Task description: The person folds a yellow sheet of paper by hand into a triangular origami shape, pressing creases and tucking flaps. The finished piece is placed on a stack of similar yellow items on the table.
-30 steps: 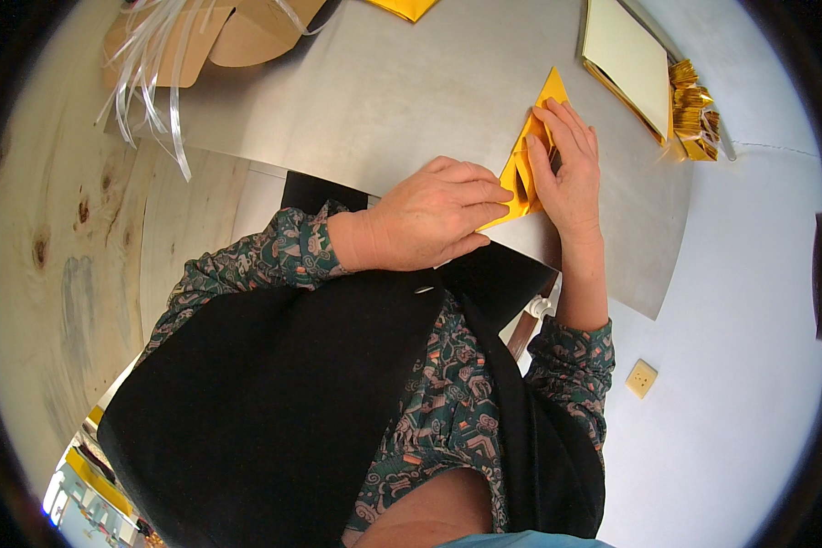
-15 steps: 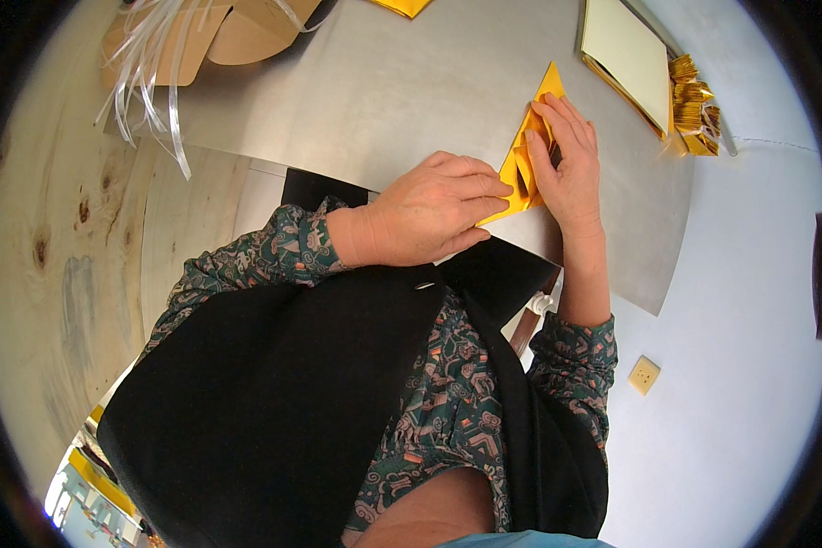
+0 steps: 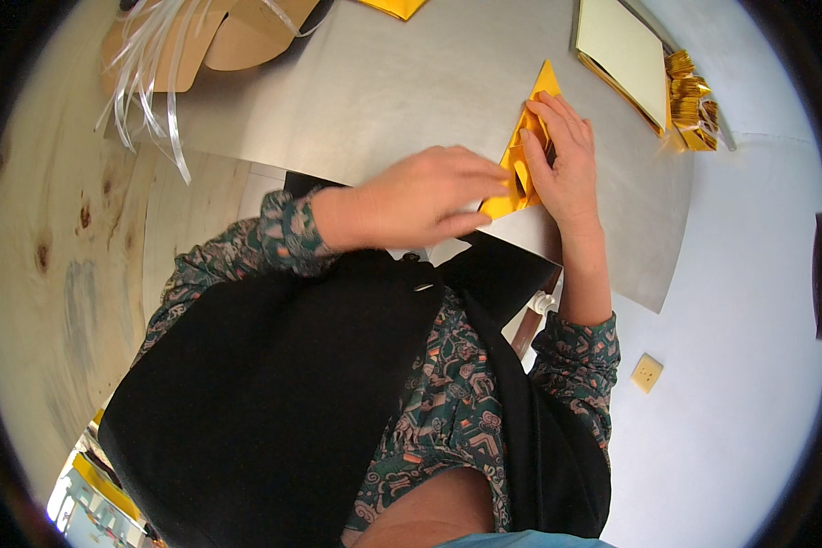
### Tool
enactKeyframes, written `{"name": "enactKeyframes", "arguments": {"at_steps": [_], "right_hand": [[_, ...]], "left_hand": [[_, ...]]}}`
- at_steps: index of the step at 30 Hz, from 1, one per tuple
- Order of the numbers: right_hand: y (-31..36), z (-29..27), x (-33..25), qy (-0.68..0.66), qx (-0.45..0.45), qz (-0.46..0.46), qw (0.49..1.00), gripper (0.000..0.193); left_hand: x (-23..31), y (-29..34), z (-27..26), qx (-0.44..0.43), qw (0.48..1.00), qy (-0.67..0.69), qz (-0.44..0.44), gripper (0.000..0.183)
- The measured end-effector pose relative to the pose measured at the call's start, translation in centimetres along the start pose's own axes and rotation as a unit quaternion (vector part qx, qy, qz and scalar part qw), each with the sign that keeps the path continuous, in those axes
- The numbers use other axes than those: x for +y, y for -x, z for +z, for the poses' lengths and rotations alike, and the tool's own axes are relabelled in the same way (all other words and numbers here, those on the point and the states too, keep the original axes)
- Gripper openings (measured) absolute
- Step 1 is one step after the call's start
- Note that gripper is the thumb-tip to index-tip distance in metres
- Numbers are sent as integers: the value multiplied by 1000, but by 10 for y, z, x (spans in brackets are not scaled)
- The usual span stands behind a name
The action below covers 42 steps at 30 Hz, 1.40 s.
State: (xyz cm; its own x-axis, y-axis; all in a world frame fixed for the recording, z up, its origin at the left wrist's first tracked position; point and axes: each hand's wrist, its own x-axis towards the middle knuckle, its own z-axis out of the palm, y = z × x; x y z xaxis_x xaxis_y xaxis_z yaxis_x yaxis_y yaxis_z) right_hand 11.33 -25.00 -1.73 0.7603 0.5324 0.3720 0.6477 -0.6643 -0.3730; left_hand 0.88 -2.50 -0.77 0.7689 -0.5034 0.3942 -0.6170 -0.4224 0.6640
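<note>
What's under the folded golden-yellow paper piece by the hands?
The smooth grey metal tabletop shows around the folded golden-yellow paper piece, which appears to lie on it. Anything directly beneath is hidden by the paper and the bare right hand over it.

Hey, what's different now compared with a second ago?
The left hand has lifted a little away from the body and slightly left, and it is blurred; whether its fingertips still touch the gold paper, I can't tell. The right hand stays on the paper. The pale stack and gold bundle remain in place.
</note>
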Motion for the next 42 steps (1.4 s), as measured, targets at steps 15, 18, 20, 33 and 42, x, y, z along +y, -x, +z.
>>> {"name": "enactKeyframes", "arguments": {"at_steps": [15, 18, 20, 33, 42], "right_hand": [[1, 3, 2, 14, 3, 2, 1000, 40], [2, 3, 3, 16, 0, 2, 1000, 41], [3, 2, 3, 12, -1, 7, 1000, 42], [9, -6, 0, 82, -104, 7, 991, 56], [12, -1, -4, 117, -86, 5, 989, 62]], "left_hand": [[-72, -90, -16, -54, 983, -157, 76, 22], [-78, -94, -8, -53, 979, -182, 76, 24], [-81, -96, -4, -66, 976, -194, 74, 27], [-83, -95, -10, -82, 972, -207, 71, 33], [-74, -111, -21, -122, 979, -166, 2, 60]]}}
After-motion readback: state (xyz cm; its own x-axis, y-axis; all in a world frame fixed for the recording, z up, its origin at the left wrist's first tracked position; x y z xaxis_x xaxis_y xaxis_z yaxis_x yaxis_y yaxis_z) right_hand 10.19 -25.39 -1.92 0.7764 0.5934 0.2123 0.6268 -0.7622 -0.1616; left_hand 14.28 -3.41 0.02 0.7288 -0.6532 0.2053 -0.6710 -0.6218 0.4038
